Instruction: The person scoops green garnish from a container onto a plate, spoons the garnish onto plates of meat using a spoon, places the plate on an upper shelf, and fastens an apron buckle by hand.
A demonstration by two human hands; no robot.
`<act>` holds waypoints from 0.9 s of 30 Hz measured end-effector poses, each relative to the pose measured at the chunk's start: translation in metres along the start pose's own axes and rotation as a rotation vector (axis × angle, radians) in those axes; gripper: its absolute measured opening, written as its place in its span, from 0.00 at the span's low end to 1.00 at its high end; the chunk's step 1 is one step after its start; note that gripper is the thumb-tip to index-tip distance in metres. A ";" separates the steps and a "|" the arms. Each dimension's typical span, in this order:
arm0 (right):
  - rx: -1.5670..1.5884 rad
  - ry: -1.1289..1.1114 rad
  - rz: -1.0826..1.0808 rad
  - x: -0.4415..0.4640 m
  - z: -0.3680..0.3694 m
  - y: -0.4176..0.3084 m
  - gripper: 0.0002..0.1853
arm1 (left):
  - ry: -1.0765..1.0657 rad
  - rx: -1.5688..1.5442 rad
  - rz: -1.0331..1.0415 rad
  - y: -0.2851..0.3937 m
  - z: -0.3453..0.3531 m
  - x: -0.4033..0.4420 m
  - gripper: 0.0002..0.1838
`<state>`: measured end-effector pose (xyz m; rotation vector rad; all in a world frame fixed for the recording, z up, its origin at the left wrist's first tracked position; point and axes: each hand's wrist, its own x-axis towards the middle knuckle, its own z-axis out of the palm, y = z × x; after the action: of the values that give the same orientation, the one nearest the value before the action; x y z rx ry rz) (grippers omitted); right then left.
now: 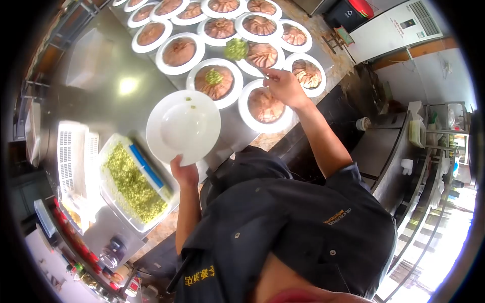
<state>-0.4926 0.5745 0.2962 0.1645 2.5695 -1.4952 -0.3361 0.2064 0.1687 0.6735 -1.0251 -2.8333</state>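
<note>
My left hand [185, 172] grips the lower rim of a white plate [177, 123] that has a few green bits on it. My right hand [284, 87] is closed on what looks like a spoon, its handle hard to make out against the white. At its far end a round clump of chopped green [236, 49] hangs over the plates of sliced meat [262, 54]. One plate of meat [214, 83], left of my right hand, bears a small green heap. Directly below my right hand is another plate of meat [265, 105] with no green on it.
Rows of similar meat plates [178, 53] cover the far part of the metal table [118, 65]. A tub of chopped green [134, 184] stands at the left beside a white basket [70, 156]. A red-lidded bin [348, 12] and white cabinet [394, 33] are at the upper right.
</note>
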 end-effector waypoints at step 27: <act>-0.345 0.320 -0.163 0.132 -0.062 0.138 0.16 | 0.119 -0.001 0.042 -0.049 0.099 0.016 0.35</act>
<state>-0.6033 0.6984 0.1824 0.1646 3.1181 -1.1195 -0.3873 0.3008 0.2003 0.7994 -1.0063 -2.7212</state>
